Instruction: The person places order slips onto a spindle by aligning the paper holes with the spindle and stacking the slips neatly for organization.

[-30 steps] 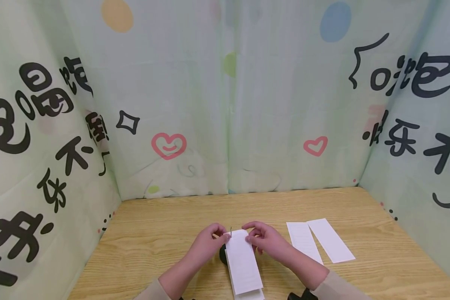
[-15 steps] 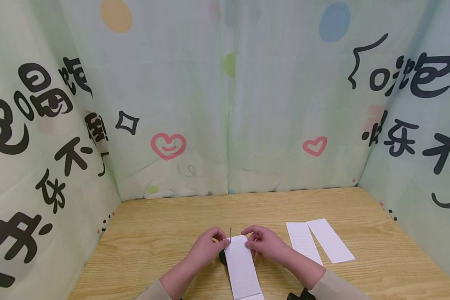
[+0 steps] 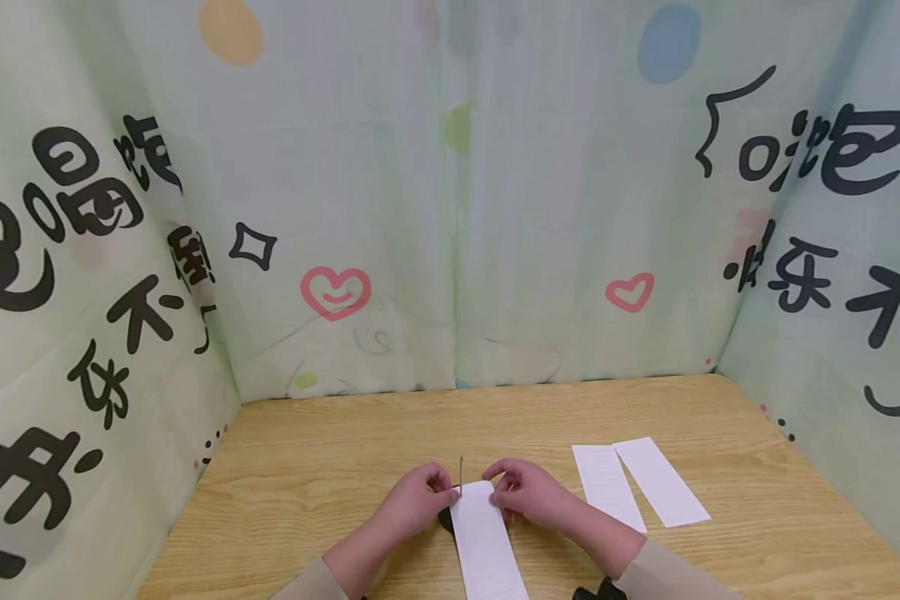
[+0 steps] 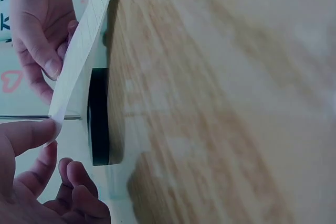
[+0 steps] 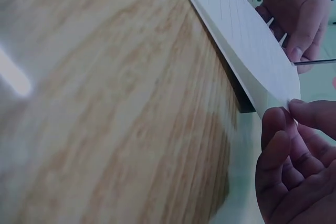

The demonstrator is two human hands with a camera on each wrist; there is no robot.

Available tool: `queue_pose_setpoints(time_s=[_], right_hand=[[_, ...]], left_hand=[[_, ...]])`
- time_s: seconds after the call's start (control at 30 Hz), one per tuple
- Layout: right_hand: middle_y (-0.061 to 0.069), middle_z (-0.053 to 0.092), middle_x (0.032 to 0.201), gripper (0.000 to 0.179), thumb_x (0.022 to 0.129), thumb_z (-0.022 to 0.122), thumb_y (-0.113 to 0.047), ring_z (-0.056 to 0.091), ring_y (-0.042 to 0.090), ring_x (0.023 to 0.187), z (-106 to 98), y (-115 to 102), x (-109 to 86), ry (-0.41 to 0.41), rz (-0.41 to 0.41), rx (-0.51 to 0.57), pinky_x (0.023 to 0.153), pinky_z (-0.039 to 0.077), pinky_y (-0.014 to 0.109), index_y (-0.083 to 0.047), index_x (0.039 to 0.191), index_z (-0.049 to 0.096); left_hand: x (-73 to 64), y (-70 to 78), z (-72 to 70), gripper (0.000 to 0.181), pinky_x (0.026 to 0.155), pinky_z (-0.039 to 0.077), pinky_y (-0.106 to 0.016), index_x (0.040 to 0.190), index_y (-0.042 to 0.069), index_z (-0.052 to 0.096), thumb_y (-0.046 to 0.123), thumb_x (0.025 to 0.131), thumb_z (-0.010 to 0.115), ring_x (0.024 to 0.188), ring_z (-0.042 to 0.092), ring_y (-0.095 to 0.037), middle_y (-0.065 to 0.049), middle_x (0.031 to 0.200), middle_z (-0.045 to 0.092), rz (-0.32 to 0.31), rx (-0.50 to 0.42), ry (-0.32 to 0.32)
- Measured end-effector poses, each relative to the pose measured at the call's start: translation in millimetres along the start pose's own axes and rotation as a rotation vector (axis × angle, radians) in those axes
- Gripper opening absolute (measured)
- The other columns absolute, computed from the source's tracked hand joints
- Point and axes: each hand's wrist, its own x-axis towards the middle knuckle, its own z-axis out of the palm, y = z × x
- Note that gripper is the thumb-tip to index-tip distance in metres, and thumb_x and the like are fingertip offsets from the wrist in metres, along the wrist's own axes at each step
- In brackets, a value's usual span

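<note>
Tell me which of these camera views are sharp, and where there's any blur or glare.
Head view: evenly lit and sharp, with wide-angle bending at the curtain edges. Left wrist view: dim, the wooden table soft and blurred, the paper strip clearer. Right wrist view: blurred wood with a bright glare streak at far left.

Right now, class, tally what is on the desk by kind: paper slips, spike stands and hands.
Paper slips: 3, one held, two lying at the right
Spike stands: 1
Hands: 2, left hand, right hand
Total: 6
</note>
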Motion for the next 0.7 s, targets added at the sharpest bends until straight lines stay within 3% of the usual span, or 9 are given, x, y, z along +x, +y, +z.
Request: queue_pose_setpoints(time_s=[0.5, 0.7], right_hand=[[0.0, 0.058, 0.077, 0.027, 0.09, 0.069, -0.006, 0.054, 0.013, 0.061, 4.2, 3.8, 1.0, -0.002, -0.008, -0.18, 0.056, 0.044, 0.026, -0.002, 0.116, 0.062], [-0.002, 0.057, 0.076, 0.031, 0.089, 0.07, -0.007, 0.052, 0.011, 0.061, 6.5, 2.7, 0.6, 0.011, -0.018, -0.259, 0.057, 0.043, 0.026, -0.003, 0.119, 0.061]], left_hand=[[5.4, -7.4, 3.2, 0.018, 0.057, 0.036, -0.028, 0.079, 0.013, 0.06, 0.016, 0.087, 0.076, 0.067, 0.048, -0.016, 0.0, 0.074, 0.053, 0.037, 0.1, -0.043], [6.3, -6.3, 3.9, 0.019, 0.059, 0.037, -0.029, 0.078, 0.015, 0.06, 0.018, 0.088, 0.076, 0.072, 0.047, -0.017, -0.002, 0.083, 0.051, 0.023, 0.161, -0.047]])
